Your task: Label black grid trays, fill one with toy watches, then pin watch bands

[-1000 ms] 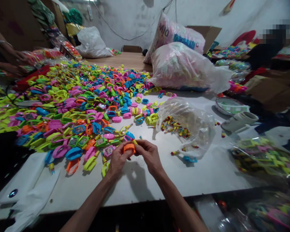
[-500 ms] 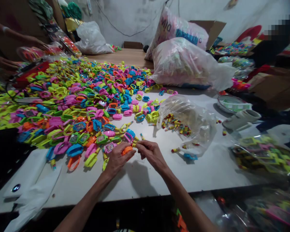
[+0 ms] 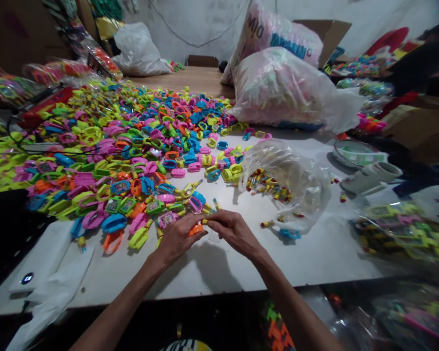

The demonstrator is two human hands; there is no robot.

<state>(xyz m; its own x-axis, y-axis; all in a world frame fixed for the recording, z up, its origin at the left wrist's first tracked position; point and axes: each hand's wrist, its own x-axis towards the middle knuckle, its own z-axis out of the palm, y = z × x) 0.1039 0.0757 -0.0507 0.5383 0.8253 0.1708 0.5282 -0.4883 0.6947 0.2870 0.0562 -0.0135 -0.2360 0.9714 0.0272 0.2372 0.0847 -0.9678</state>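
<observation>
An orange toy watch (image 3: 196, 229) is in my left hand (image 3: 176, 239), its fingers closed around it and covering much of it. Pinched in my right hand (image 3: 236, 233) is the end of a small yellow stick (image 3: 205, 222), right beside the watch; whether the two are joined I cannot tell. Just beyond my hands lie a pink toy watch (image 3: 167, 219) and a green one (image 3: 154, 207), among several yellow sticks. To the right, a clear plastic bag (image 3: 307, 180) lies on its side, with yellow-and-red sticks (image 3: 269, 184) inside and at its mouth.
A large heap of colourful toy watches (image 3: 131, 141) covers the table's left and back. Stuffed plastic sacks (image 3: 278, 92) stand behind. A grey-white cylinder (image 3: 373, 176) and a round bowl (image 3: 356, 153) sit right. A white box (image 3: 40, 258) lies near left; the table's edge (image 3: 278, 287) is close.
My left fingers have shifted forward over the orange watch, and both hands remain together. At the far left, another person's hands have mostly left the view and a filled clear packet now shows there.
</observation>
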